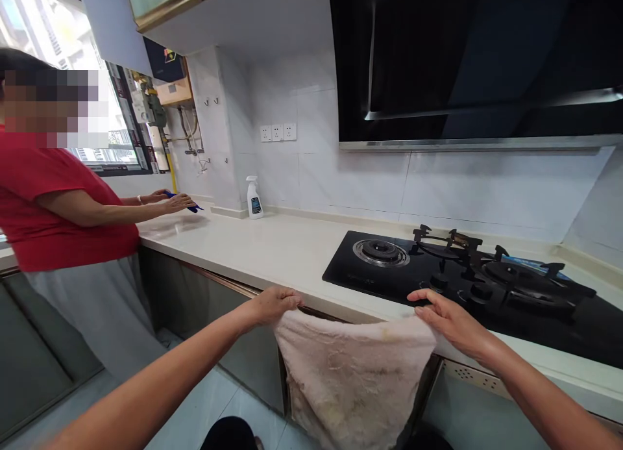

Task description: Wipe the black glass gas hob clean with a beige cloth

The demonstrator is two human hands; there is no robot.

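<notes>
A pale, pinkish-beige cloth point(355, 372) with faint stains hangs spread out in front of the counter's edge. My left hand point(276, 305) is closed on its upper left corner. At the upper right corner, my right hand point(440, 317) pinches the cloth between thumb and fingers, its index finger reaching toward the cooktop. Just beyond that hand lies the black gas cooktop point(335, 268), with its burner knobs point(439, 281) close by. The lower end of the cloth drops below the counter and runs out of the picture.
A white spray bottle point(254, 198) stands against the wall on the pale countertop point(292, 242). To the left, a person in a red top point(63, 203) leans over the counter, holding a blue cloth point(189, 205). A black range hood point(467, 60) hangs over the cooktop. Cabinets point(238, 352) run below.
</notes>
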